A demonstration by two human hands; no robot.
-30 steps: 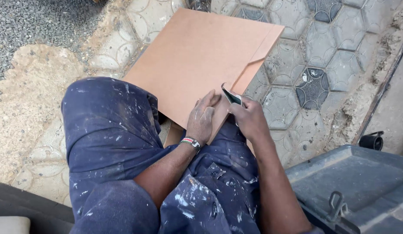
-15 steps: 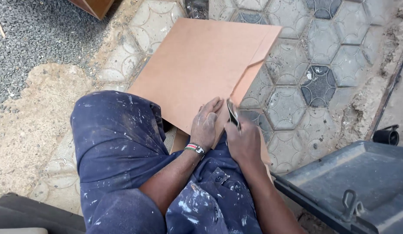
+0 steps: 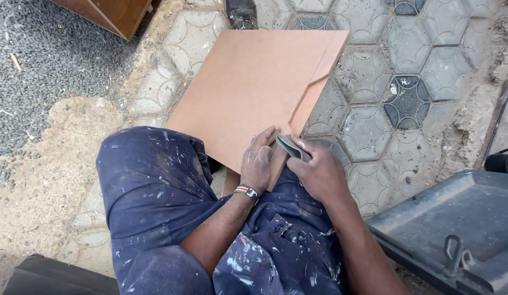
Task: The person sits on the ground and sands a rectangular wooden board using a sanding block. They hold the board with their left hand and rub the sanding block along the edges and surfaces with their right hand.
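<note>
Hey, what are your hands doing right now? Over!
Left hand flat on brown board. Right hand pinching folded sandpaper at board's edge. Black shoe beyond far corner, apart.

Board [image 3: 254, 82]: flat brown fibreboard panel, smooth matt face, a narrow strip of the same material along its right edge. Lies tilted, near corner resting on the lap, far end reaching away over the paving. Left hand presses flat on its near corner.

Sanding pad [image 3: 292, 147]: small folded grey-green piece, pinched in the right hand's fingers, set against the board's right edge, just beside the left fingertips.
</note>
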